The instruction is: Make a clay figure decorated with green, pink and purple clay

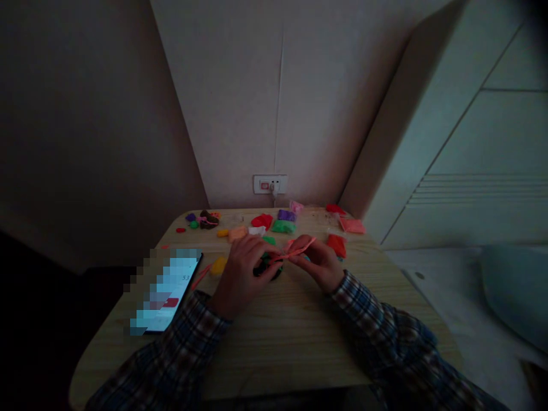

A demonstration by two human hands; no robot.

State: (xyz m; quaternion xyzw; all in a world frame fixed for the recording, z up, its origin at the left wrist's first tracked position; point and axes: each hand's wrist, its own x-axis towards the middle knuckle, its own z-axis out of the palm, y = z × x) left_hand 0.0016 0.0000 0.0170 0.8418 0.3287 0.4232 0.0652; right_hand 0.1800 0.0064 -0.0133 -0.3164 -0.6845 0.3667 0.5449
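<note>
Above the middle of the table, my left hand (pixel 245 273) pinches one end of a thin coral-pink strip (pixel 299 249) that looks like soft clay. My right hand (pixel 317 264) has its thumb and fingers closed on the same strip, which looks folded or doubled between the hands. Black clay (pixel 274 270) lies beneath, partly hidden by my left fingers. Just left of that hand are a yellow lump (pixel 218 266) and a second coral strip (pixel 201 277). A green piece (pixel 269 241) shows behind my fingers.
A lit phone (pixel 171 291) lies at the table's left. Behind my hands are purple (pixel 286 215), green (pixel 283 226), red (pixel 262 221) and peach (pixel 237 233) clay pieces. Orange (pixel 337 245) and coral (pixel 353 225) packets lie right. A wall socket (pixel 270 184) is beyond the table.
</note>
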